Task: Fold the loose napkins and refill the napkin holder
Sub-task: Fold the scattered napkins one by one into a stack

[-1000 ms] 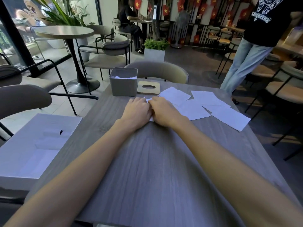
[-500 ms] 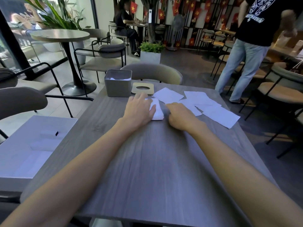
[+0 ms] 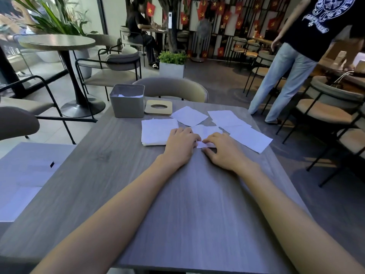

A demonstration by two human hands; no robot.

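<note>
A grey box-shaped napkin holder [image 3: 126, 101] stands at the table's far left with white paper inside. Its wooden lid [image 3: 158, 107], which has an oval hole, lies beside it. A pile of folded napkins [image 3: 156, 131] rests in front of the holder. Several loose white napkins [image 3: 188, 115] are spread flat to the right, reaching the right edge. One loose napkin [image 3: 206, 131] lies straight ahead. My left hand [image 3: 181, 144] and my right hand [image 3: 223, 150] meet at its near edge and pinch it, lifting it slightly.
The grey wood table [image 3: 187, 204] is bare between me and the napkins. A chair back [image 3: 171, 88] stands behind the far edge. A white box [image 3: 29, 175] sits low on the left. A person in jeans [image 3: 284, 76] stands at the right.
My left hand has left the folded napkin, which now lies on the pile at the left. Both hands have come together on the near edge of another loose napkin.
</note>
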